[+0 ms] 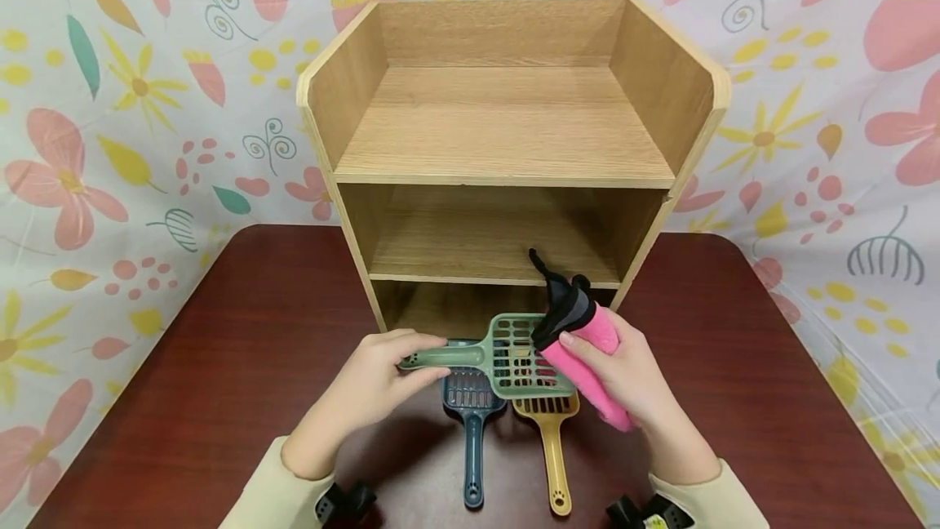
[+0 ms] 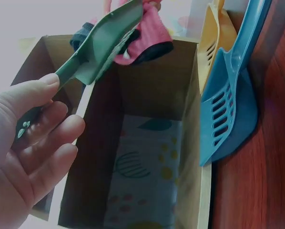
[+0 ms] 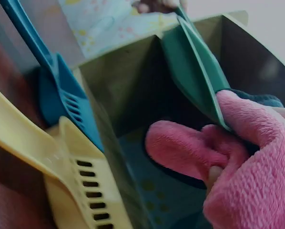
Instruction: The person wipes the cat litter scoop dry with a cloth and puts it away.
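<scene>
My left hand (image 1: 367, 382) pinches the handle of a green litter scoop (image 1: 473, 357) between thumb and fingers. The scoop is held sideways in front of the shelf, its slotted head pointing right. In my right hand (image 1: 627, 370) is a pink plush cloth (image 1: 576, 372) with black fabric and a dark loop at its upper end. The cloth lies against the right side of the scoop's head; in the right wrist view the pink fabric (image 3: 257, 129) meets the scoop's edge (image 3: 195, 67). Below, a blue litter scoop (image 1: 473, 455) and a yellow litter scoop (image 1: 554, 464) rest with their handles toward me.
A wooden shelf unit (image 1: 507, 125) with raised sides stands at the back of the dark red table (image 1: 279, 292). The blue and yellow scoops sit at its front edge. A flowered cloth backdrop (image 1: 169, 104) hangs behind and along both sides.
</scene>
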`<state>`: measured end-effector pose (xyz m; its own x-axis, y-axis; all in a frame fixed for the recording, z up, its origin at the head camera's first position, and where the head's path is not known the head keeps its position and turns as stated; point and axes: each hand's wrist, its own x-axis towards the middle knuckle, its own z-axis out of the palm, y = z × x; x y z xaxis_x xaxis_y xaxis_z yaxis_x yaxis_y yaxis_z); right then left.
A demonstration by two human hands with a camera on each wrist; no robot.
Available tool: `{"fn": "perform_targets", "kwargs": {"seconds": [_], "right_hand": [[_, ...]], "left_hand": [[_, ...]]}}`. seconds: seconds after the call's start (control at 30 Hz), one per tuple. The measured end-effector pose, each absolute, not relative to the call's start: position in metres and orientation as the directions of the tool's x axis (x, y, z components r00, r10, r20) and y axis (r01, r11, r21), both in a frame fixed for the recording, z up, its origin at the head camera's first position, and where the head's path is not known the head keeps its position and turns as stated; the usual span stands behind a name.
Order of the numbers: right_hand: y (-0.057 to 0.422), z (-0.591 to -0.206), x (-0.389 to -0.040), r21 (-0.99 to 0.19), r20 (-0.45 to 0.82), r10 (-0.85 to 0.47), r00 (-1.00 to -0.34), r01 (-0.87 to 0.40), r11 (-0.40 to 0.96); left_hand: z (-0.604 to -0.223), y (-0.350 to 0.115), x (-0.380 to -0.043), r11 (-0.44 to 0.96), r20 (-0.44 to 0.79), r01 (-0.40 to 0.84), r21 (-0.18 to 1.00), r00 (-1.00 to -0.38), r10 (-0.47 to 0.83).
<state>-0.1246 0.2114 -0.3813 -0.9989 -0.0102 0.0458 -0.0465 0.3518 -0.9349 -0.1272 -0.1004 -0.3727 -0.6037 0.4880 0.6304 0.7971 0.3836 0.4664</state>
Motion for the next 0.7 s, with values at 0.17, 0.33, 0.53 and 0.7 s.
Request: {"fn": "perform_targets", "kwargs": {"seconds": [0.17, 0.33, 0.53, 0.7], "right_hand": [[0.224, -0.376, -0.125, -0.888, 0.087, -0.061, -0.994, -0.105, 0.448], [0.234, -0.370, -0.126, -0.774, 0.136, -0.099, -0.986, -0.168, 0.611], [0.244, -0.367, -0.125, -0.732, 0.171, -0.143, -0.975, -0.223, 0.643], [0.251, -0.366, -0.124, -0.693, 0.195, -0.168, -0.966, -0.257, 0.674]], "left_hand": [[-0.367, -0.112, -0.120, 0.388, 0.599, 0.751, 0.534, -0.660, 0.454], [-0.363, -0.123, -0.115, 0.423, 0.572, 0.699, 0.577, -0.715, 0.402], [-0.351, -0.132, -0.109, 0.440, 0.554, 0.637, 0.633, -0.770, 0.318], [-0.336, -0.137, -0.104, 0.407, 0.572, 0.634, 0.658, -0.772, 0.277]]}}
